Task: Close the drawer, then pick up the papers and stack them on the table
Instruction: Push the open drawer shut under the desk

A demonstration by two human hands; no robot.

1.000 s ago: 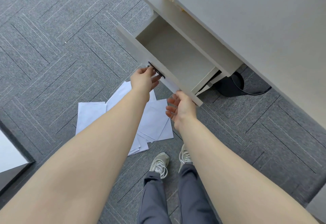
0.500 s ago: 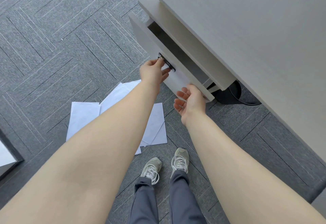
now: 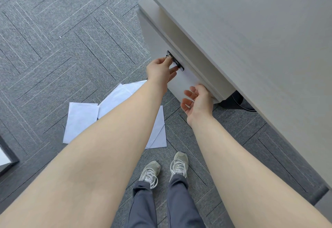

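Note:
The pale grey drawer (image 3: pixel 156 41) sits pushed in under the table (image 3: pixel 251 39), its front flush with the frame and no inside showing. My left hand (image 3: pixel 160 70) pinches the small metal knob beside the dark lock plate (image 3: pixel 175 60) on the drawer front. My right hand (image 3: pixel 197 102) rests palm-up against the drawer's near lower corner, fingers spread, holding nothing. Several white papers (image 3: pixel 80 120) lie scattered and overlapping on the carpet below, partly hidden by my left forearm.
Grey patterned carpet (image 3: pixel 62 39) covers the floor. My two feet in pale sneakers (image 3: pixel 164 168) stand just near the papers. A black round base with a cable (image 3: pixel 237 102) sits under the table. A white object with a dark edge (image 3: pixel 5 157) lies at the far left.
The drawer has slid from wide open to fully in under the table. Both hands travelled with its front. The left hand stays on the knob.

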